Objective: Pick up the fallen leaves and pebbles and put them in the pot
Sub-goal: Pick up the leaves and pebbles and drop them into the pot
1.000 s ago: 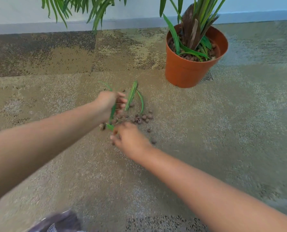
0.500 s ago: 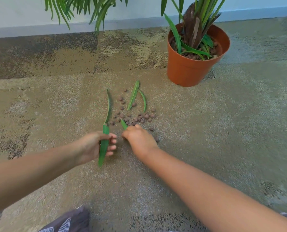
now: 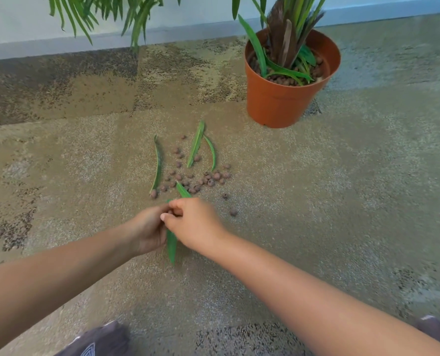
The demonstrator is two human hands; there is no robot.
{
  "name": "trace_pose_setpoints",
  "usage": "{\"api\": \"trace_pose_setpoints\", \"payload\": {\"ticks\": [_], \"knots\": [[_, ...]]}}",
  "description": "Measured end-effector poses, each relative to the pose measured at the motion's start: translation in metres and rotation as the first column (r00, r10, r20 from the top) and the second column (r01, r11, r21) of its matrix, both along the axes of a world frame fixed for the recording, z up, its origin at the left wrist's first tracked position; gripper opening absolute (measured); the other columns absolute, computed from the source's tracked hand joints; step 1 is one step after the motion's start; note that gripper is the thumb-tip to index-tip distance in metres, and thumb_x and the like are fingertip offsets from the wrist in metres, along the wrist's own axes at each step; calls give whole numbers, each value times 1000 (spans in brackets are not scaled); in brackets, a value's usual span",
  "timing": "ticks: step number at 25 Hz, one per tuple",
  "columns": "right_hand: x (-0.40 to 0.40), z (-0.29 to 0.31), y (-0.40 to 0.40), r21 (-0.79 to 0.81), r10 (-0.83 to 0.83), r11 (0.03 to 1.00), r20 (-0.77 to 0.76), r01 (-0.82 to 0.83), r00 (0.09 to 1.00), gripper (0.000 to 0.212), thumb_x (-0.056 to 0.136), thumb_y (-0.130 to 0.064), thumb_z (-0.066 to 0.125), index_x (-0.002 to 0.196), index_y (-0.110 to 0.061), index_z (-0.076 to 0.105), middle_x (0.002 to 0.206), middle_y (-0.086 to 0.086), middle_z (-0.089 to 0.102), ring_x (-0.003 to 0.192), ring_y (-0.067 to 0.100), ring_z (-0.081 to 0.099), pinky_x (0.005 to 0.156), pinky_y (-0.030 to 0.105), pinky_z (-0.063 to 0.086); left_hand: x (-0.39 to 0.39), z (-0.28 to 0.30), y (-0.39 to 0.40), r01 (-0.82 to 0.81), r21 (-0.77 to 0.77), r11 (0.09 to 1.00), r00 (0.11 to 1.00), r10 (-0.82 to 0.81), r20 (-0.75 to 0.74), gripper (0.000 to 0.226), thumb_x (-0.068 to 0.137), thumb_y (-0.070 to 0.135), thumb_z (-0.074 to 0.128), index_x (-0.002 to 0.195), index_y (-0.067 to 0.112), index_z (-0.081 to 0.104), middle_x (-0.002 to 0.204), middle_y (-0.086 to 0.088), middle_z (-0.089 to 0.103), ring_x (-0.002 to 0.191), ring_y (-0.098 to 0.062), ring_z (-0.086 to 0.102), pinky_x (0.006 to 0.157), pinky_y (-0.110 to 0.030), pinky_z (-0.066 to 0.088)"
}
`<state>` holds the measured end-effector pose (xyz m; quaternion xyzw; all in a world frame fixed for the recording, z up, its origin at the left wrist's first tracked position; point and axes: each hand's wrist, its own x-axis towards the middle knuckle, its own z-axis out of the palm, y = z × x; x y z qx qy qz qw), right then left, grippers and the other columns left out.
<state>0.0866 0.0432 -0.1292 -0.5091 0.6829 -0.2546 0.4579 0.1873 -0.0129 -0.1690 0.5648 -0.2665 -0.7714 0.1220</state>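
1. Since the frame 0.5 s ago: left hand (image 3: 147, 231) and right hand (image 3: 193, 223) have come together at lower centre of the frame; before, they were a little apart. Right hand's short leaf now sits against the left hand's leaf.
2. Left hand: fingers curled round a long green leaf (image 3: 172, 246), whose tip pokes out below the hands, pointing toward the bottom of the frame.
3. Right hand: fingers curled, pinching a shorter leaf (image 3: 183, 191) that sticks up and away from the knuckles toward the pebbles. Grip is partly hidden by the knuckles, so it's prob. thumb and forefinger, can't be sure.
4. Hands touch each other at the fingertips.
5. Pebbles (image 3: 201, 178): small brown round ones scattered on the carpet (image 3: 342, 201) just above the hands, centre of frame; a few strays lie to the right of the main cluster, one near the right hand.
6. Three more leaves lie flat on the carpet: a thin curved one (image 3: 158, 165) left of the pebbles, a broader one (image 3: 195, 145) and a thin curved one (image 3: 212, 152) above them.
7. Pot (image 3: 285, 98): orange, upright, upper right of the frame, well apart from the hands. Holds a plant w/ green blades and brown pebbles on top.
8. Fronds of another plant (image 3: 106, 11) hang in at upper left.
9. Dark patterned fabric (image 3: 98, 343) at the bottom edge, left of centre.
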Motion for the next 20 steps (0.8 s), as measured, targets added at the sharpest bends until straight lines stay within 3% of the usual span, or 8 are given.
{"api": "trace_pose_setpoints", "payload": {"ticks": [2, 5, 7, 11, 14, 16, 18, 20], "knots": [[-4, 4, -1, -25, -41, 999, 86, 43, 995, 27, 89, -24, 55, 113, -13, 63, 109, 9, 68, 95, 26, 66, 83, 42, 54, 1, 6, -8, 46, -16, 999, 998, -46, -40, 40, 97, 16, 36, 71, 6, 66, 51, -4, 67, 40, -10, 63, 36, -17, 50], [-13, 1, -6, -1, -126, 992, 240, 130, 963, 23, 90, -20, 54, 112, -19, 62, 96, -1, 70, 76, 3, 67, 74, 19, 54, 8, 13, -20, 78, -25, 997, 994, -80, -78, 29, 95, 18, 42, 82, 6, 65, 58, -6, 63, 42, -11, 60, 41, -21, 53], [-19, -3, -6, 4, -167, 985, 238, 171, 957, 18, 90, -19, 54, 106, -20, 63, 90, -7, 67, 77, 1, 62, 71, 15, 50, 10, 17, -27, 95, -40, 995, 993, -97, -69, 27, 96, 21, 42, 77, 8, 57, 52, 0, 58, 38, -7, 54, 39, -19, 51], [-21, -18, -8, -112, 26, 993, -147, -42, 989, 29, 94, -13, 48, 121, -14, 58, 121, 2, 60, 104, 14, 56, 89, 24, 47, 29, 37, -54, 43, -152, 987, 999, -47, -20, 28, 96, 20, 42, 77, 7, 58, 54, 0, 61, 41, -8, 57, 42, -19, 52], [1, -31, -24, -114, 305, 908, -477, -402, 824, 46, 93, -4, 45, 138, -14, 42, 149, 13, 32, 137, 32, 28, 114, 41, 21, 53, 53, -75, -23, -221, 975, 1000, 24, 2, 27, 95, 22, 43, 76, 9, 57, 59, -1, 61, 46, -9, 60, 46, -18, 54], [16, -33, -33, -67, 387, 852, -588, -520, 710, 54, 93, -1, 40, 144, -15, 30, 156, 13, 10, 143, 36, 4, 108, 39, -6, 66, 56, -82, -82, -253, 964, 996, 90, 20, 26, 95, 22, 43, 75, 10, 55, 57, 0, 62, 48, -8, 61, 48, -19, 55], [18, -36, -41, 13, 434, 829, -646, -559, 628, 60, 93, 3, 33, 148, -18, 20, 157, 11, 1, 143, 35, -7, 107, 38, -12, 72, 52, -83, -101, -259, 961, 992, 116, 44, 25, 95, 21, 43, 76, 10, 54, 57, 0, 62, 48, -8, 62, 49, -19, 56], [13, -39, -46, 92, 498, 801, -652, -592, 572, 59, 95, -1, 32, 148, -25, 19, 158, 7, 6, 143, 35, -3, 113, 40, -5, 72, 45, -79, -92, -235, 968, 992, 110, 68, 24, 96, 19, 43, 77, 8, 55, 59, -1, 61, 48, -8, 63, 49, -20, 56]]}}
